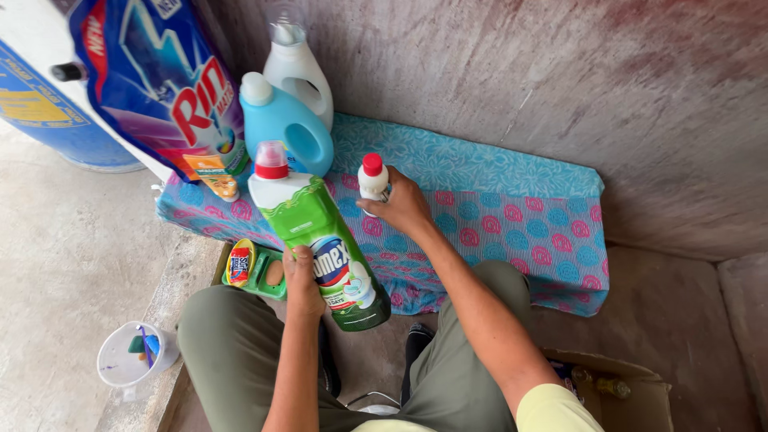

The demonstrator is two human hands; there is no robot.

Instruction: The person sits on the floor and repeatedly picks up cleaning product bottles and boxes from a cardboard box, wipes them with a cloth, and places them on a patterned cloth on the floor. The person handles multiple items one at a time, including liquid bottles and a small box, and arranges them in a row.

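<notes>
Green cleaner bottle (324, 256) was gripped, tilted, in the closed left hand (302, 280); right hand (402, 206) fingers clasped a small red-capped white bottle (373, 179) upright on the patterned cloth (512, 232).

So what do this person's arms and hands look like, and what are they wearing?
Both hands, the left hand and the right hand, are bare, with no gloves, rings or watch in view. The forearms are uncovered too. A pale yellow short sleeve shows on the right upper arm. Olive green trousers cover the legs.
</notes>
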